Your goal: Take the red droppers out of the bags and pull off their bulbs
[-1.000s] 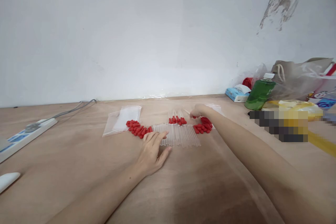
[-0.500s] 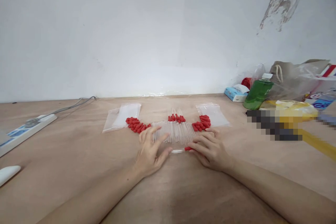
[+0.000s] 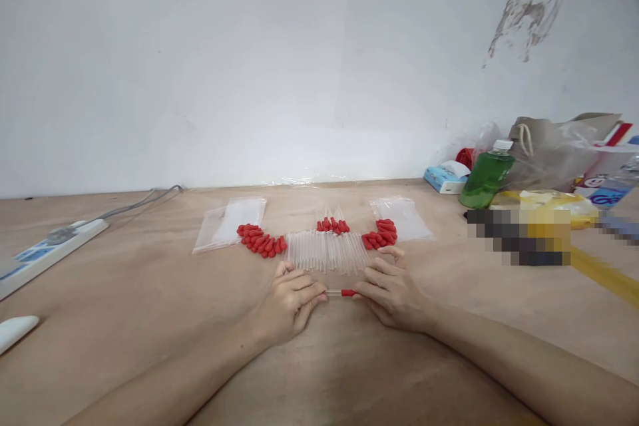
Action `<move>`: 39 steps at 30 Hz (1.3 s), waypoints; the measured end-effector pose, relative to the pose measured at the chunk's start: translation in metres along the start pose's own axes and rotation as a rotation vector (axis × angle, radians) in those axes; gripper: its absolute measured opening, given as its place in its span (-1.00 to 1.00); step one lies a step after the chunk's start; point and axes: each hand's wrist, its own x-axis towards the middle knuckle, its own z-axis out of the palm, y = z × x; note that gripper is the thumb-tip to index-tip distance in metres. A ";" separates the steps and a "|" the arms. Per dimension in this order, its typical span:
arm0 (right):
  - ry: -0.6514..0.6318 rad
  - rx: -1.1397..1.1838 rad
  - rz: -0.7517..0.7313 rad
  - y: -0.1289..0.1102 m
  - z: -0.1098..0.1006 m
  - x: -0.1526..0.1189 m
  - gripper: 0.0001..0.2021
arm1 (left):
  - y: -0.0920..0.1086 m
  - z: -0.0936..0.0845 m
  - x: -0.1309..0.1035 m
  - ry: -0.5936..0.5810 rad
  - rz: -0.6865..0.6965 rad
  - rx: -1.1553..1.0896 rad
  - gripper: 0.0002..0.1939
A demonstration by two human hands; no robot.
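Between my two hands lies a clear dropper tube (image 3: 333, 293) with a red rubber bulb (image 3: 347, 293) on its right end. My left hand (image 3: 293, 298) pinches the tube's left end between thumb and fingers. The bulb is pinched by my right hand (image 3: 394, 294), which hides most of it. Just beyond the hands, a row of clear dropper tubes (image 3: 327, 253) lies side by side. Loose red bulbs sit in a left pile (image 3: 261, 241) and a right pile (image 3: 381, 235). Behind the row, several droppers with bulbs (image 3: 331, 225) point toward the wall.
Clear plastic bags lie flat at left (image 3: 234, 221) and right (image 3: 403, 219). A white power strip (image 3: 74, 239) with a grey cable is at far left. On the right stand a tissue pack (image 3: 444, 180), a green bottle (image 3: 486, 176) and yellow packaging (image 3: 549, 206).
My left hand has closed from spread fingers onto the tube's left end. The tube and bulb have come slightly nearer to me, with my right hand still holding the bulb.
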 end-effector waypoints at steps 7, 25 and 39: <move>-0.062 0.031 -0.055 0.000 0.000 -0.001 -0.84 | 0.000 0.002 -0.002 0.008 0.041 0.007 -0.84; 0.121 -0.001 0.078 0.012 -0.007 -0.018 -0.87 | -0.007 -0.001 -0.008 0.125 -0.027 0.008 -0.84; 0.326 0.386 0.855 0.100 0.003 0.009 -0.72 | -0.027 0.020 0.034 0.165 -0.046 0.160 -0.76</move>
